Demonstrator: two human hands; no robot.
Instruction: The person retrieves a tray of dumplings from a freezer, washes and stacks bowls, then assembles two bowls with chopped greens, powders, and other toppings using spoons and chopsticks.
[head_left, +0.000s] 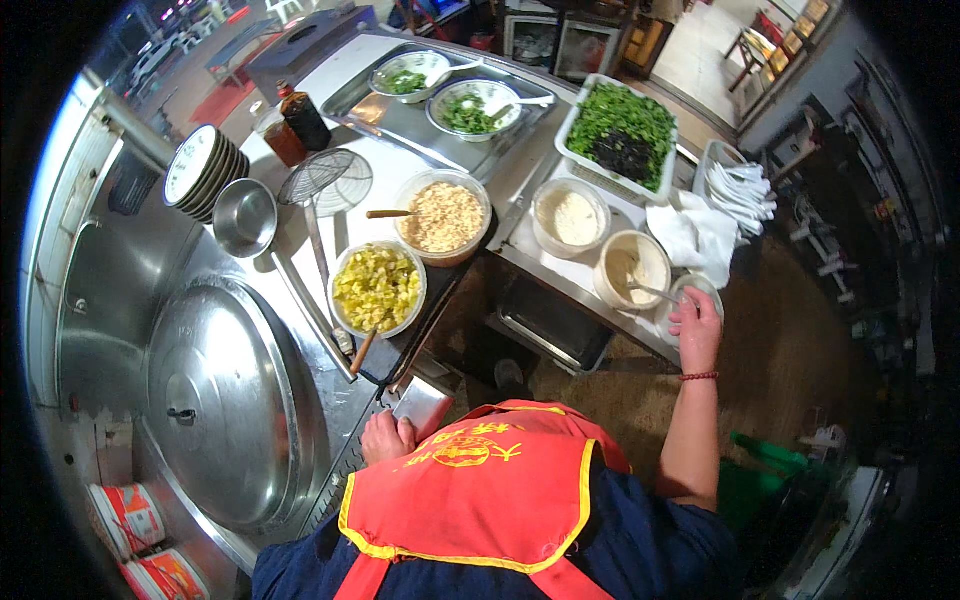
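Note:
My right hand (697, 330) grips the handle of a metal spoon (654, 291), whose bowl end is inside a round tub (606, 271) of pale seasoning. A clear round lid or dish (709, 283) lies under that hand. My left hand (386, 437) rests at the stove counter's edge beside a shiny metal box-like piece (422, 403); its fingers are partly hidden. Another tub of whitish powder (573, 217) stands behind the first. Closer to the left are a bowl of chopped yellow-green pickles (376, 286) and a tub of chopped light-brown food (442, 216), each with a wooden-handled utensil.
A large lidded steel pot (217, 405) fills the left side. Near it are a long-handled ladle (246, 219), a wire skimmer (319, 176), stacked bowls (196, 169) and sauce bottles (306, 120). Two bowls with greens (472, 112) sit in a steel tray; a basket of chopped herbs (619, 124) stands right.

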